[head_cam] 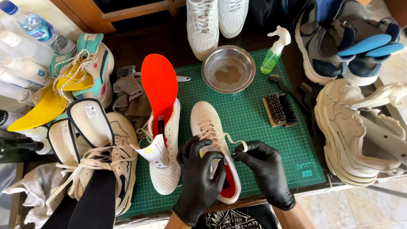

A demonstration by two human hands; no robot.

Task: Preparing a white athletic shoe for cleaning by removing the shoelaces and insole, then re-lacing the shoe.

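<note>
Grip first: left hand [198, 180] clamping the cream sneaker [210, 127] at lower centre, right hand [265, 169] pinching its lace [232, 141], partly unthreaded. Beside, twin sneaker [166, 169] already propping an orange insole [159, 82]; green mat [254, 114], steel bowl [228, 68] further up.

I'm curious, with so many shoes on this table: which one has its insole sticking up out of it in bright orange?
The white knit shoe on the green mat, just left of the one the gloved hands hold. Its orange insole stands out of the opening; neighbouring insoles are yellow, black or blue.
</note>
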